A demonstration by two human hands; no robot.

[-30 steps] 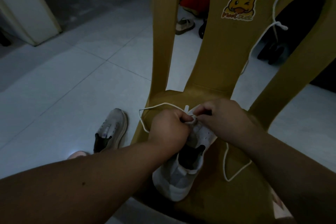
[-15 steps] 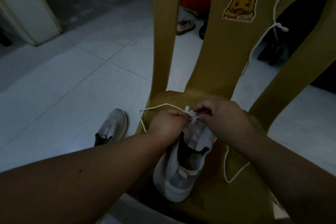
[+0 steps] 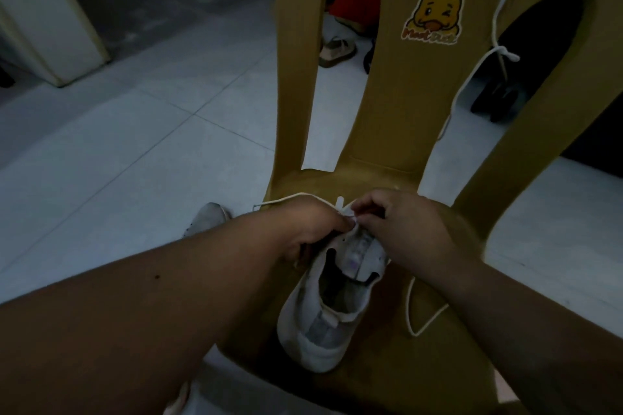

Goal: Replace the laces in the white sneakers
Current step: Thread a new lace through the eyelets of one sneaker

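Sneaker [image 3: 313, 344] — heel nearest, toe toward chair back [image 3: 404, 104] — lace [image 3: 407, 310] pinched.

The only lettering is on a cartoon duck sticker [image 3: 433, 10] on the chair backrest [image 3: 397, 104], well above where the left hand [image 3: 303, 226] and right hand [image 3: 404, 229] pinch the lace [image 3: 340, 207]. Its red words look like "Meet Duck" (too blurred to be sure).

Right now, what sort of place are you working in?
Probably a dim room at home: tiled floor, a plastic chair with a duck sticker holding the sneaker, and a sandal lying behind it.
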